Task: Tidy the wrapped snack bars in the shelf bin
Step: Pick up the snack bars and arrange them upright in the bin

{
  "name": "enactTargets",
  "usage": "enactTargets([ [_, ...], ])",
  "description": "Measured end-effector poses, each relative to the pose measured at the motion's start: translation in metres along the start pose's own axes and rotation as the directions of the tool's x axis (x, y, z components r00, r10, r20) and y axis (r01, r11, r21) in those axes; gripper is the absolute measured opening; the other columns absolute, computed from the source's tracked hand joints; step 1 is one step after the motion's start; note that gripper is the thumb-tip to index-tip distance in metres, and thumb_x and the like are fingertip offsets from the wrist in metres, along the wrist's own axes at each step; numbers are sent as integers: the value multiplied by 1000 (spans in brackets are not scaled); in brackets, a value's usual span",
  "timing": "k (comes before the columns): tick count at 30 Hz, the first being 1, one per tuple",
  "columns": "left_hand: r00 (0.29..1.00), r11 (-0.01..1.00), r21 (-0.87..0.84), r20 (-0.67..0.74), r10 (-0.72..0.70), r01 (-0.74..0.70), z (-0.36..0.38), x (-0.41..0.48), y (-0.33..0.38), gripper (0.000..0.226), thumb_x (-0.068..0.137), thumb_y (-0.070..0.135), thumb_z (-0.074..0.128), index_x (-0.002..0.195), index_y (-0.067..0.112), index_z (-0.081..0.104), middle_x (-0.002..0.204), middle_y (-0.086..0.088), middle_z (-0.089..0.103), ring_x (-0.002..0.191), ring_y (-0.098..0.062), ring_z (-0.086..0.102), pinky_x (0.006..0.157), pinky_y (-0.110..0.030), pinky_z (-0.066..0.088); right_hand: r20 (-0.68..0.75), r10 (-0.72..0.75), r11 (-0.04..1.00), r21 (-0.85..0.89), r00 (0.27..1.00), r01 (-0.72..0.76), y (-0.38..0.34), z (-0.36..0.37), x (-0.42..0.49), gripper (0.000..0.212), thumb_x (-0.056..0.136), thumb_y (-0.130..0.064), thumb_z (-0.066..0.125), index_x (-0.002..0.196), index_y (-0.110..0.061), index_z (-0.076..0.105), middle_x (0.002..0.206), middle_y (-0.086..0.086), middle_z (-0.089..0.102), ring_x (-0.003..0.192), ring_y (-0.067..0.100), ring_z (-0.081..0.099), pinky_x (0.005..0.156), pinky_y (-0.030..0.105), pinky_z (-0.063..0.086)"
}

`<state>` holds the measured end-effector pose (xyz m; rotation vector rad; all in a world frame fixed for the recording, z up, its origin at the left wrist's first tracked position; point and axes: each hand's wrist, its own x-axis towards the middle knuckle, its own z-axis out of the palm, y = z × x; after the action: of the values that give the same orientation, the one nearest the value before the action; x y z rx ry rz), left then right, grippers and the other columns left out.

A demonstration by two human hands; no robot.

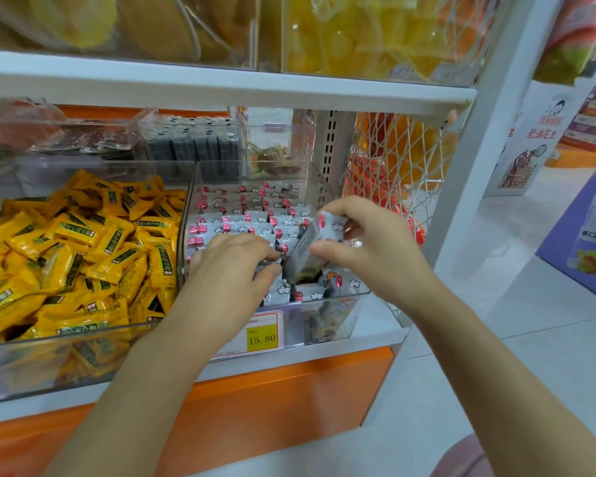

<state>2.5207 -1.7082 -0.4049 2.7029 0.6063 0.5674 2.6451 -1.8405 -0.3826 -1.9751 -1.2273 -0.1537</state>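
A clear plastic shelf bin [327, 306] holds several silver-wrapped snack bars [241, 220] with red marks, lined up in rows toward the back and loose at the front. My right hand [369, 246] grips a small stack of the silver bars [310, 249], tilted on end above the bin's front right part. My left hand [231, 266] reaches into the bin's front middle, fingertips pinching a bar beside that stack. Bars under both hands are hidden.
A neighbouring clear bin of yellow-wrapped snacks [76, 256] stands to the left. A price tag [260, 333] reading 15.80 hangs on the bin's front. Dark packs [193, 146] sit behind. A white shelf board [221, 84] runs overhead, and white netting [403, 156] hangs at the right.
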Motion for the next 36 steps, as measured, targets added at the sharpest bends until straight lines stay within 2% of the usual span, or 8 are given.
enactTargets([
  [5, 1000, 1000, 10, -9, -6, 6, 0, 1, 0, 25, 92, 32, 49, 112, 25, 63, 119, 8, 59, 118, -18, 43, 99, -42, 35, 79, -81, 958, -268, 994, 99, -4, 17, 4, 51, 75, -42, 73, 117, -16, 59, 112, 1, 63, 107, 21, 52, 92, 35, 38],
  [9, 1000, 1000, -5, -22, 0, 0, 1, 1, 0, 26, 93, 33, 48, 113, 25, 63, 119, 8, 59, 118, -18, 44, 98, -41, 35, 198, -83, 868, -466, 977, 169, -1, 23, 7, 48, 78, -52, 64, 116, -24, 60, 105, -1, 62, 110, 18, 45, 83, 29, 19],
  [13, 999, 1000, -23, -33, 7, -7, 2, 2, -3, 26, 93, 31, 49, 113, 24, 64, 119, 7, 59, 118, -18, 45, 98, -42, 36, 259, -144, 847, -467, 955, 254, -2, 22, 7, 29, 89, -48, 52, 103, -29, 69, 102, -11, 60, 106, 16, 37, 74, 29, 12],
  [17, 999, 1000, -29, -33, -2, 1, 2, 2, -2, 26, 93, 29, 48, 114, 25, 63, 120, 8, 59, 118, -18, 44, 99, -42, 36, 337, -129, 839, -464, 932, 284, -1, 22, 8, 29, 94, -27, 42, 107, -25, 68, 105, -11, 61, 103, 14, 34, 75, 31, 14],
  [22, 999, 999, -42, -50, -9, 7, 2, 3, -2, 24, 93, 28, 48, 112, 25, 63, 115, 7, 60, 114, -18, 46, 98, -43, 38, 172, -86, 927, -348, 981, 142, -1, 18, 21, 33, 91, -12, 44, 113, -25, 64, 101, 5, 64, 105, 22, 44, 90, 37, 36],
  [26, 997, 998, -67, -72, -18, 13, 1, 2, -2, 23, 93, 28, 48, 110, 26, 63, 113, 8, 59, 112, -16, 46, 98, -41, 38, 133, -89, 903, -407, 987, 136, 2, 20, 36, 27, 91, -14, 52, 113, -24, 65, 106, 1, 65, 108, 22, 42, 89, 39, 39],
  [32, 993, 994, -111, -113, -13, 1, 0, 3, -1, 23, 92, 22, 50, 111, 21, 64, 114, 5, 59, 112, -18, 47, 98, -40, 38, 257, -105, 752, -612, 961, 246, 4, 29, 44, 18, 86, -38, 62, 100, -29, 68, 102, -9, 58, 109, 21, 37, 76, 31, 20],
  [36, 984, 989, -148, -175, -14, -12, -1, 2, 0, 28, 93, 20, 50, 120, 20, 60, 124, 3, 55, 119, -15, 43, 100, -26, 30, 167, -117, 892, -417, 979, 177, 5, 23, 44, 10, 86, -30, 63, 78, -24, 62, 87, -12, 58, 92, 12, 42, 78, 30, 33],
])
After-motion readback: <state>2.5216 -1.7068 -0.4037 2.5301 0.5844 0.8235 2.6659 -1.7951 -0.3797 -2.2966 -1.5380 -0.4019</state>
